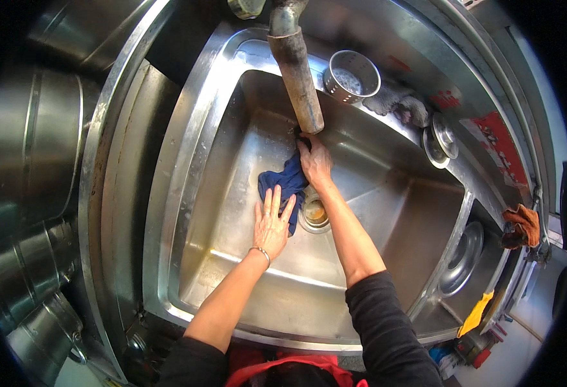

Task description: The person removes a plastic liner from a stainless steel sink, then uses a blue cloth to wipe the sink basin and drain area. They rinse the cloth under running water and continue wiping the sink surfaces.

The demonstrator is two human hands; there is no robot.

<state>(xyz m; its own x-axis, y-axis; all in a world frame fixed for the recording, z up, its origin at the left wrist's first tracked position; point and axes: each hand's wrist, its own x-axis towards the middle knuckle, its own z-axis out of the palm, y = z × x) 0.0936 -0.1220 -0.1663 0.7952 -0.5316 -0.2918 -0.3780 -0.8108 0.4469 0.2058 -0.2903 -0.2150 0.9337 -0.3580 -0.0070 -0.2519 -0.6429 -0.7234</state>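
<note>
A dark blue cloth (285,176) lies bunched on the floor of the stainless-steel sink (283,285), left of the round drain (315,213). My left hand (271,227), with a bracelet at the wrist, rests on the cloth's near part with its fingers spread. Farther in, my right hand (315,159) holds the cloth's upper end, just under the mouth of a thick, worn pipe or spout (298,77). Its fingertips are partly hidden by the pipe end.
On the back ledge stand a perforated metal cup (351,77), a grey rag (399,102) and metal lids (440,140). A metal bowl or lid (462,259) lies in the narrow right compartment. An orange-brown cloth (522,225) and a yellow cloth (476,314) hang at the right edge.
</note>
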